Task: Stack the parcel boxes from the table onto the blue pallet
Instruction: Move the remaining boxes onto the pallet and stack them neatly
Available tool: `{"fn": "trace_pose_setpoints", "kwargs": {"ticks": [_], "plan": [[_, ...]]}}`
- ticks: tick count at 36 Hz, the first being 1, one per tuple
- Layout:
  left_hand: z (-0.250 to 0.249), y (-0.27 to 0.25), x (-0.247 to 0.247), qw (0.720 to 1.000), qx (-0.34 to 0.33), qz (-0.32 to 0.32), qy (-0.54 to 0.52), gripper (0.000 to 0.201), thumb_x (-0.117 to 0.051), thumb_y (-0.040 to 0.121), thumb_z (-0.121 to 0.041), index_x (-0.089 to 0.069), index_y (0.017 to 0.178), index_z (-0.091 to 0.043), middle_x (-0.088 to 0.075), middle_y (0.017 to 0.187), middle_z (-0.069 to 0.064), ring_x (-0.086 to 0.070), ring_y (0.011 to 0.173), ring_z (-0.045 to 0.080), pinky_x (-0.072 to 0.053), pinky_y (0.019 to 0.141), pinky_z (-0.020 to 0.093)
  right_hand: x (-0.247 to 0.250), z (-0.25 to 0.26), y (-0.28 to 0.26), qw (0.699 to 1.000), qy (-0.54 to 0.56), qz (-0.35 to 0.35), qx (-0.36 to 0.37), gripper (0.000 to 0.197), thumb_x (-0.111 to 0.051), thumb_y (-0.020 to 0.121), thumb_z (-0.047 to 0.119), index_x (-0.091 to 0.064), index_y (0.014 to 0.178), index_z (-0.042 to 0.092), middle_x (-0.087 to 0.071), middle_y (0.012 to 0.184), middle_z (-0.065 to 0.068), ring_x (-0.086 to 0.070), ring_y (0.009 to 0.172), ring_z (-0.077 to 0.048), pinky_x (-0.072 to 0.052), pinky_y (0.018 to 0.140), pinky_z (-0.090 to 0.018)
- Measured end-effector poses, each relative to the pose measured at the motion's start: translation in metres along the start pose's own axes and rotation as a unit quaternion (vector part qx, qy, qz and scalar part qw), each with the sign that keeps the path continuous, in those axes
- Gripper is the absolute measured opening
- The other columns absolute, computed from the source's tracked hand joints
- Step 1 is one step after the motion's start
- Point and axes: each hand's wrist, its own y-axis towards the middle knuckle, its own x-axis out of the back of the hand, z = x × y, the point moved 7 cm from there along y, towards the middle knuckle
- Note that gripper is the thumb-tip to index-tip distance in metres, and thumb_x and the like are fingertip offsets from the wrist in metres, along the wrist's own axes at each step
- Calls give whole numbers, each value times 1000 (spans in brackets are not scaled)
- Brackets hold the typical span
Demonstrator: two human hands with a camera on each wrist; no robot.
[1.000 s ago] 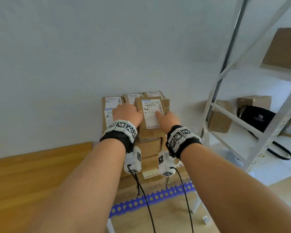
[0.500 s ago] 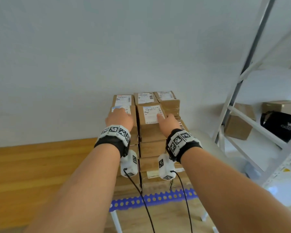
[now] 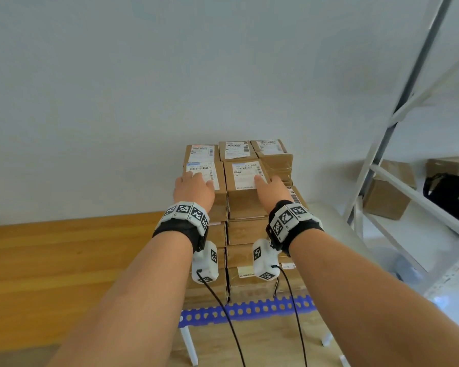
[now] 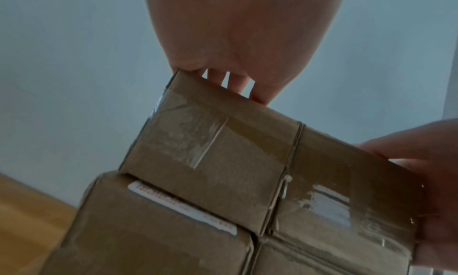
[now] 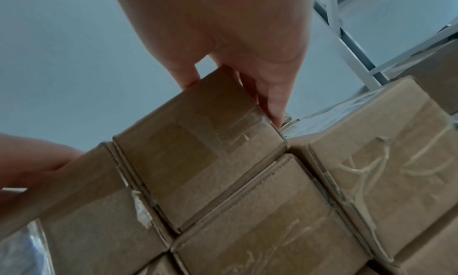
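Note:
Brown parcel boxes with white labels stand stacked several high on the blue pallet, against a white wall. My right hand holds against the top front middle box: thumb on its label, straight fingers down its right side. This middle box sits flush with its neighbours. My left hand rests flat on the top front left box, its fingers reaching straight over the far edge of that box. Neither hand lifts anything.
A white metal shelf frame stands to the right, holding cardboard boxes and a black bag. A wooden surface spreads to the left of the stack. A lower box sits right of the middle column.
A second ago both hands held the labelled box between them above the stack. It now sits in the front middle column, and my left hand has shifted onto the left neighbour.

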Motion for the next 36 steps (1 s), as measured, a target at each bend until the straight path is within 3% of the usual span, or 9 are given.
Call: {"fn": "trace_pose_setpoints", "kwargs": {"ticks": [5, 9, 13, 20, 24, 28, 36], "plan": [[-1, -7, 3, 1000, 8, 4, 17, 36, -34, 100, -36, -55, 114, -11, -53, 120, 9, -48, 107, 26, -47, 88, 38, -3, -1, -1, 1000, -13, -6, 7, 51, -38, 101, 42, -35, 141, 11, -59, 122, -11, -58, 98, -27, -45, 73, -35], [-4, -8, 4, 999, 7, 13, 28, 37, -32, 100, -35, -53, 119, -11, -52, 124, 10, -46, 112, 27, -44, 92, 39, -1, -1, -2, 1000, -2, -6, 6, 50, -40, 100, 41, -36, 139, 10, -59, 122, -12, -59, 99, -27, -45, 73, -34], [-7, -10, 7, 999, 4, 6, 47, 36, -32, 101, -34, -54, 117, -11, -53, 123, 10, -45, 111, 26, -41, 96, 40, 2, 6, -7, 999, -16, -35, 37, 51, -47, 97, 39, -38, 137, 9, -52, 130, -13, -56, 110, -31, -51, 90, -45], [-4, -10, 14, 998, -19, 2, 54, 37, -31, 100, -33, -56, 117, -11, -54, 125, 10, -46, 114, 28, -38, 99, 42, 6, 35, -19, 977, -129, -85, 147, 54, -49, 97, 34, -35, 145, 11, -40, 144, -13, -35, 133, -30, -35, 109, -43], [5, -12, 31, 998, -27, -10, 59, 40, -33, 100, -34, -53, 125, -10, -53, 127, 10, -46, 116, 27, -38, 100, 41, -1, 55, -31, 960, -178, -93, 193, 50, -48, 97, 29, -37, 143, 12, -40, 145, -11, -34, 134, -28, -33, 110, -41], [26, -15, 56, 996, -35, -28, 71, 34, -36, 98, -31, -55, 120, -13, -55, 121, 8, -46, 114, 27, -38, 98, 41, -18, 75, -46, 949, -203, -87, 224, 46, -47, 96, 24, -42, 140, 14, -41, 145, -10, -33, 135, -28, -32, 111, -41], [118, -22, 109, 994, -16, -40, 101, 41, -38, 96, -28, -51, 130, -10, -49, 135, 9, -40, 126, 28, -33, 105, 42, -91, 133, -91, 936, -217, -54, 270, 48, -46, 96, 27, -43, 143, 17, -39, 148, -10, -30, 138, -29, -28, 114, -42]]}}
